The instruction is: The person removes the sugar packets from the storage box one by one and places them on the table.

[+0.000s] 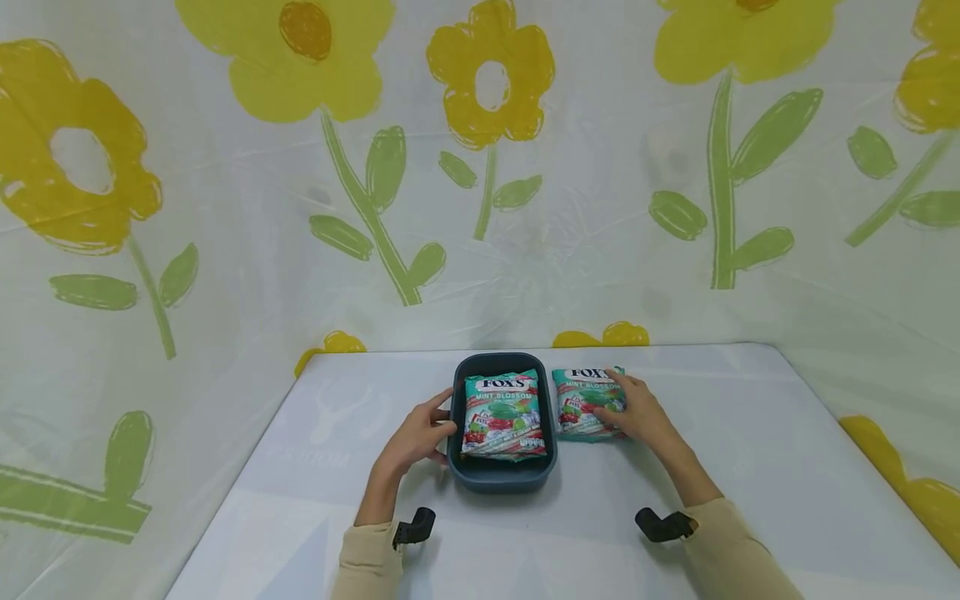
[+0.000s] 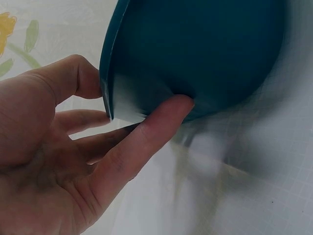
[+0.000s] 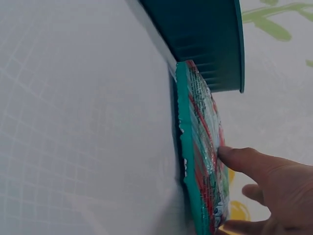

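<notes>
Apparently each hand is busy with its own object, the two hands well apart: the left hand (image 1: pixel 416 433) holds the left side of a dark blue box (image 1: pixel 498 479), thumb against the outer wall and a bent finger at the rim, while the right hand (image 1: pixel 641 408) grips the right side of a loose bag of sweets (image 1: pixel 576 408), thumb on its top face and other fingers towards its far right edge. That bag lies on the table just inside the right hand, close by the box; I cannot tell whether the two touch. Its wrapper looks slick and its filling loose, so a light hold could let it slide or sag out of the right fingers, and if it were raised only a little, its left edge could catch on the box wall. A knock there might skew the box if the left hand's hold is slack. Between the hands, a second bag (image 1: pixel 502 417) lies face up inside the box, with what looks like another packet's edge beneath it; it takes up most of the width, so anything laid on top might tip or slip. The box's right wall stands between the right hand and that inner bag. Beyond both hands hangs a flowered curtain (image 1: pixel 570 250), close behind the far edge of the white table (image 1: pixel 585 542); a black wrist camera (image 1: pixel 663 527) juts inward below the right hand and could brush things nearby.
</notes>
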`<state>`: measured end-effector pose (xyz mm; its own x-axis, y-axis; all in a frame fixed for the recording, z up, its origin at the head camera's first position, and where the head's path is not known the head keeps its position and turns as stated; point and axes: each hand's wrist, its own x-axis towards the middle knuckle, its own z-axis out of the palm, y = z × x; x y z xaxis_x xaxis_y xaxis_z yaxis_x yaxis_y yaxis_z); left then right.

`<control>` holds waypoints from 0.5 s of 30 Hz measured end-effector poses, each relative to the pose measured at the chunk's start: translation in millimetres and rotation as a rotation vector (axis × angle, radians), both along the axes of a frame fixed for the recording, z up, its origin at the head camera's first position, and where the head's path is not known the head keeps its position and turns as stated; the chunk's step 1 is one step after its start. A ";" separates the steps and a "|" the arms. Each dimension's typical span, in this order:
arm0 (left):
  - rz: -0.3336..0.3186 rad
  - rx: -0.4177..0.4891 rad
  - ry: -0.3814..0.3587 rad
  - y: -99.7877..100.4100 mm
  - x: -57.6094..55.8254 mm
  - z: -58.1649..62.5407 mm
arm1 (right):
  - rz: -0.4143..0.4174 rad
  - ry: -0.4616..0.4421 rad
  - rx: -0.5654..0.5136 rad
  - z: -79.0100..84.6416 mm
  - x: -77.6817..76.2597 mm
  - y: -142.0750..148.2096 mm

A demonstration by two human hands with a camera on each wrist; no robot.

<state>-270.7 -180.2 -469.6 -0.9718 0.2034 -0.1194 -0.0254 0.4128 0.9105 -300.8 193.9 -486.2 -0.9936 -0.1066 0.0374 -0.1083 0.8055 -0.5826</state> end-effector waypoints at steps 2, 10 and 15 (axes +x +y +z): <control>0.000 0.000 -0.001 -0.7 0.2 -1.2 | 0.002 -0.007 0.018 1.7 1.1 -0.9; 0.007 -0.003 -0.007 0.2 -0.1 -1.5 | 0.041 -0.063 0.093 9.6 5.0 -0.6; 0.013 -0.006 -0.010 0.9 -0.6 1.0 | 0.068 -0.095 0.120 17.2 6.2 -1.1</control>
